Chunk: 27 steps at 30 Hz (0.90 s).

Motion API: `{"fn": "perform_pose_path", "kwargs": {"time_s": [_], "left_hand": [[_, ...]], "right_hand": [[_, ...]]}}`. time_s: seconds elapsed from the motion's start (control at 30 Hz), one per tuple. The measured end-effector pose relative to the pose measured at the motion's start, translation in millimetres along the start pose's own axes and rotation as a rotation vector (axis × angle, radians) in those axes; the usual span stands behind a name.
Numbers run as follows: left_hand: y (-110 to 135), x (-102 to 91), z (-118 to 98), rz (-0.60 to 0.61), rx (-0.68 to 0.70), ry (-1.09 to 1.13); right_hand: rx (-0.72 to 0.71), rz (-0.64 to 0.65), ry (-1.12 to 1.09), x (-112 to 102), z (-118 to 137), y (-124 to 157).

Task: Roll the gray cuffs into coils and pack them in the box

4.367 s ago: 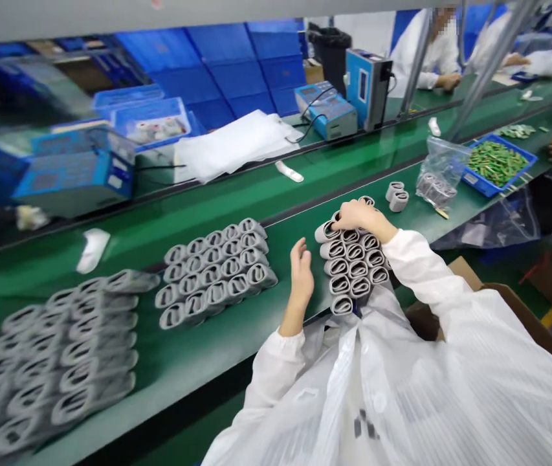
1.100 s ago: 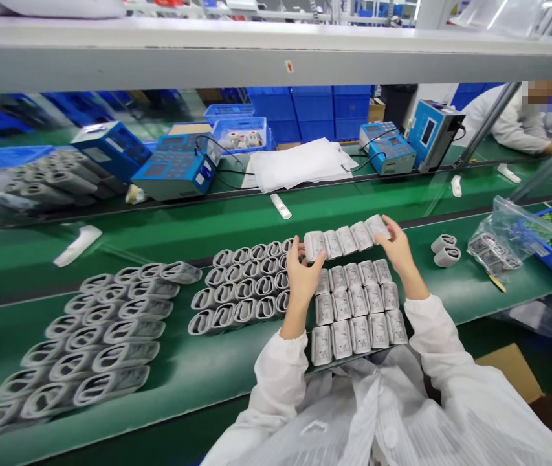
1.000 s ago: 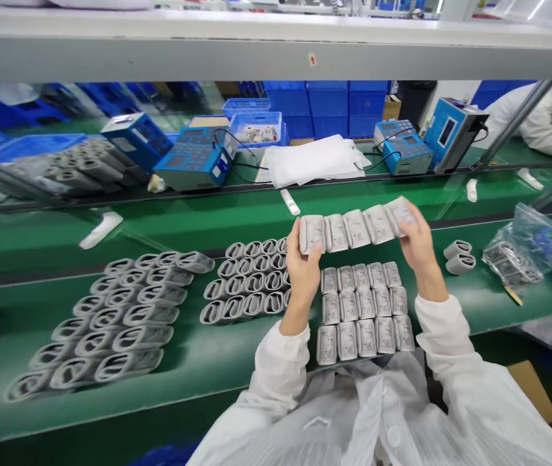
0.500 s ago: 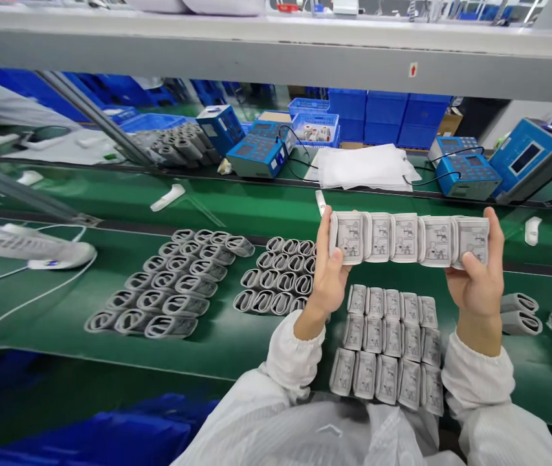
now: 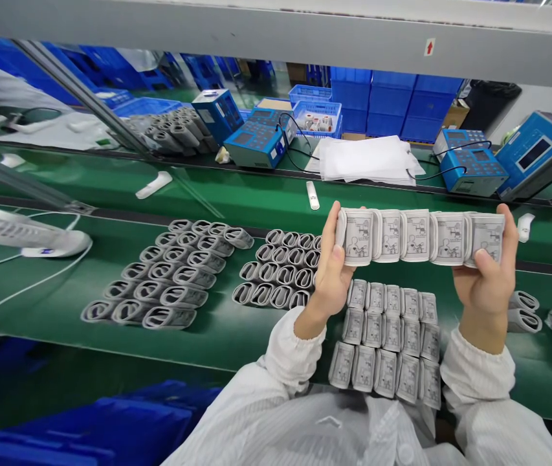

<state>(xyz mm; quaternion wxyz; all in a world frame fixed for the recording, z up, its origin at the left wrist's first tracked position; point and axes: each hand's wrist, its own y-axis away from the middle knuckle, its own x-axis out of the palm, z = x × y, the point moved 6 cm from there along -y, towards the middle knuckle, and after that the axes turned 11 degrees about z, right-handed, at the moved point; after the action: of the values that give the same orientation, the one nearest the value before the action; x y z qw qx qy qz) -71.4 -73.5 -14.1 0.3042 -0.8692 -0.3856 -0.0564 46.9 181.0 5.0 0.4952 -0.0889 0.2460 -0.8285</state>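
I hold a row of several rolled grey cuffs (image 5: 419, 236) with printed labels in the air, squeezed end to end between both hands. My left hand (image 5: 331, 275) grips the left end and my right hand (image 5: 489, 275) grips the right end. Below them, on the green table (image 5: 217, 336), lies a block of more rolled cuffs (image 5: 387, 346) in three rows, labels up. Both arms wear white sleeves.
Two more groups of rolled cuffs lie to the left (image 5: 280, 275) (image 5: 169, 285). Two loose cuffs (image 5: 523, 310) sit at the right. Blue test units (image 5: 259, 139) (image 5: 472, 168), white sheets (image 5: 367, 158), blue bins and a white lamp (image 5: 23, 233) surround the belt; a shelf (image 5: 276, 26) runs overhead.
I lifted the top row of cuffs off the block and raised it toward me, labels facing me. My view has swung left.
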Motion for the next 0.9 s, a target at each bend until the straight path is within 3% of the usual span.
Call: {"fn": "perform_pose_path", "kwargs": {"time_s": [0.67, 0.9], "left_hand": [[0, -6.4, 5, -0.054, 0.021, 0.036], [-2, -16.1, 8, -0.034, 0.058, -0.123]], "right_hand": [[-0.063, -0.054, -0.079, -4, 6, 2], [-0.084, -0.069, -0.143, 0, 9, 3]]}}
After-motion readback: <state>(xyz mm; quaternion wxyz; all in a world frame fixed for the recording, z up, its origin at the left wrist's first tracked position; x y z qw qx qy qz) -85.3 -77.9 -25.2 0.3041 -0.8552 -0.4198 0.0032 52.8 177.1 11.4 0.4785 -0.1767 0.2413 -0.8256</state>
